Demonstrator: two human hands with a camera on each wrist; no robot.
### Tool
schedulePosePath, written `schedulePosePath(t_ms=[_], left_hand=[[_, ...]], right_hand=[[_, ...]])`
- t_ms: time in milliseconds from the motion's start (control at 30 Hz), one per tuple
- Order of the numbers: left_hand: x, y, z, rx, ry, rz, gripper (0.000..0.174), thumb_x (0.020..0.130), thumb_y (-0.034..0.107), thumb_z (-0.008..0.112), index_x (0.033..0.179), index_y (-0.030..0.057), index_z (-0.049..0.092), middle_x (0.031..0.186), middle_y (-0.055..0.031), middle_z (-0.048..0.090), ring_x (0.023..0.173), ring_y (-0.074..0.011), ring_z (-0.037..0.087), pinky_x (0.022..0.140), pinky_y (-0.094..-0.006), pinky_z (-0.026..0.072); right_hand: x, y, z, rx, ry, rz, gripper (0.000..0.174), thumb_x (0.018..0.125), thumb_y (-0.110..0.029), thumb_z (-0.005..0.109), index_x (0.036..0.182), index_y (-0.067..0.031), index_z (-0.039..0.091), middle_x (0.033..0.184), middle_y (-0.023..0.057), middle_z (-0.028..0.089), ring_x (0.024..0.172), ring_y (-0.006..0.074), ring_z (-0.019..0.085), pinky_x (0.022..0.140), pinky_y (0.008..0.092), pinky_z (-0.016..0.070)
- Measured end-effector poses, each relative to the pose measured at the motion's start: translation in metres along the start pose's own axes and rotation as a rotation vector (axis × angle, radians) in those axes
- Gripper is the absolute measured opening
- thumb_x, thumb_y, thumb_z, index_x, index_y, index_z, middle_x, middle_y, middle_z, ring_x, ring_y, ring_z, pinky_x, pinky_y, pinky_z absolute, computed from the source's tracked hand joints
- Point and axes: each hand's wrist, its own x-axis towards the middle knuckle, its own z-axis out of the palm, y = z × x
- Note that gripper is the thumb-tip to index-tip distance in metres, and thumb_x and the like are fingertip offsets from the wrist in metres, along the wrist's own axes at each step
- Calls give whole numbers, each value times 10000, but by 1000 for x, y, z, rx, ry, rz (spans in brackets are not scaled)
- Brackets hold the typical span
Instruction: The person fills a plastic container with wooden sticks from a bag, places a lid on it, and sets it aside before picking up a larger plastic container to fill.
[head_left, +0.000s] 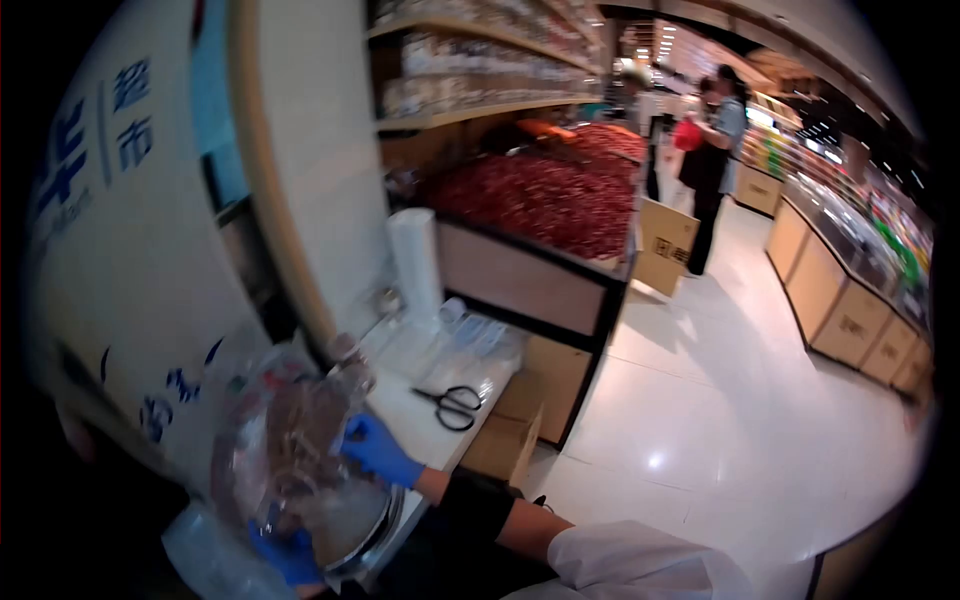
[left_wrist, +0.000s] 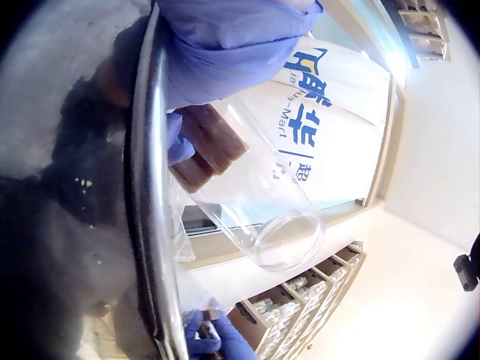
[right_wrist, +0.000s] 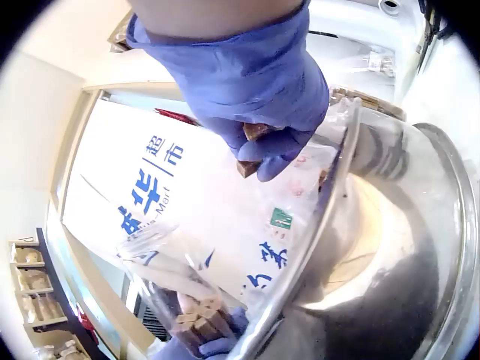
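My left hand (head_left: 286,548) (left_wrist: 229,52), in a blue glove, grips a clear plastic jar (left_wrist: 274,199) (right_wrist: 154,266) near one end. Several brown blocks (left_wrist: 217,139) (right_wrist: 201,322) lie inside the jar, whose round mouth shows in the left wrist view. My right hand (head_left: 380,450) (right_wrist: 251,94), also gloved, pinches small brown pieces (right_wrist: 249,166) between curled fingers, apart from the jar. Beside both hands stands a large shiny metal vessel (left_wrist: 160,225) (right_wrist: 300,277). Clear plastic (head_left: 240,465) around the hands partly hides its contents in the head view.
Black-handled scissors (head_left: 455,408) lie on the white counter (head_left: 408,375), near a white roll (head_left: 415,262) and a clear container (head_left: 350,365). Beyond are a bin of red goods (head_left: 540,195) and shelves (head_left: 490,115). People (head_left: 715,150) stand in the aisle.
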Motion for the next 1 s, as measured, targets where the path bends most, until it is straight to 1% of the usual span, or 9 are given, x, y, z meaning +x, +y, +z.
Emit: schedulePosePath(t_ms=[33, 67, 100, 133, 167, 333, 667, 733, 1000], left_hand=[[7, 14, -21, -6, -173, -210, 505, 965, 445, 460, 1250, 39, 560, 780, -30, 590, 559, -124, 498, 497, -255, 440], [-23, 17, 9, 56, -156, -141, 566, 972, 489, 437, 1163, -16, 609, 699, -3, 574, 588, -96, 513, 527, -235, 443], [0, 15, -20, -50, -530, -228, 550, 971, 493, 441, 1196, 19, 606, 775, -20, 615, 619, -98, 534, 552, -226, 448], [-11, 14, -8, 81, -227, -156, 532, 967, 503, 446, 1197, 56, 619, 860, -32, 648, 629, -102, 548, 541, -227, 443], [-14, 14, -10, 75, -195, -201, 521, 964, 516, 442, 1190, 86, 630, 931, -37, 666, 651, -114, 570, 535, -238, 446], [-29, 19, 15, 220, -161, -163, 522, 937, 571, 442, 1134, 124, 624, 937, -32, 654, 697, -141, 603, 494, -239, 401], [-20, 17, 3, 133, -159, -109, 523, 930, 581, 457, 1140, 122, 594, 940, -41, 632, 689, -140, 601, 468, -253, 393], [-19, 15, 1, 115, -155, -112, 512, 928, 577, 468, 1128, 124, 600, 922, -36, 639, 687, -135, 602, 472, -252, 398], [-35, 19, 20, 341, -167, -108, 372, 902, 494, 533, 1003, 154, 645, 706, 36, 571, 547, -63, 479, 455, -217, 299]], right_hand=[[-8, -10, 6, -19, 75, -99, 300, 815, -233, 768, 985, -98, 561, 777, 4, 561, 627, 81, 538, 512, 267, 461], [-1, 3, 8, -104, 131, -249, 261, 820, -207, 771, 957, -98, 577, 781, 1, 575, 629, 84, 545, 518, 265, 470], [1, 11, 11, -48, 135, -405, 205, 838, -174, 755, 937, -97, 593, 775, -2, 590, 625, 80, 560, 521, 261, 479], [-10, -5, 15, -18, 96, -268, 185, 855, -142, 732, 926, -103, 566, 771, -4, 598, 618, 77, 574, 519, 243, 478], [-20, -21, 24, 119, 96, -206, 235, 850, -107, 733, 941, -110, 516, 774, 10, 597, 594, 72, 576, 489, 220, 453], [-42, -47, 55, -24, 169, -320, 331, 821, -11, 741, 1004, -82, 474, 871, 19, 529, 756, 87, 575, 662, 228, 485], [-67, -28, 53, -145, 27, -373, 332, 808, 15, 744, 993, -67, 481, 974, 65, 575, 882, 127, 621, 767, 246, 505], [-67, -36, 45, -229, -77, -101, 243, 828, -10, 731, 951, -60, 528, 952, 47, 618, 879, 116, 620, 769, 235, 498], [-48, -57, 14, -631, -696, -22, 148, 865, -126, 716, 987, -49, 688, 964, 11, 683, 870, 80, 604, 795, 253, 485]])
